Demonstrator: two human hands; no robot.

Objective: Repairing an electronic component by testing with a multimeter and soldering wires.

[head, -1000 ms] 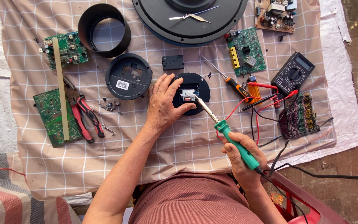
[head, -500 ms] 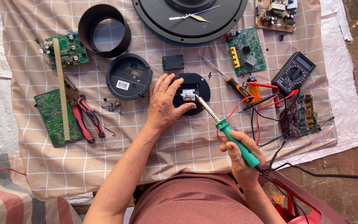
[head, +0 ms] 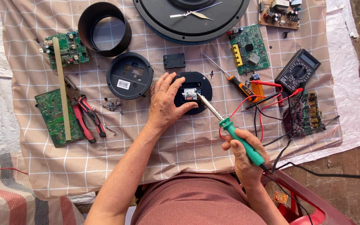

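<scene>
Round black housing (head: pixel 196 83) lies open, a small white part inside.

Bright, even daylight falls from above; shadows stay short and soft. The checked cloth (head: pixel 188 141) is evenly lit, without glare. Focus is sharp throughout, with slight wide-angle bending at the edges.

green-handled soldering iron (head: pixel 241 140), beige checked cloth (head: pixel 188 141), red-handled pliers (head: pixel 89 118)
</scene>
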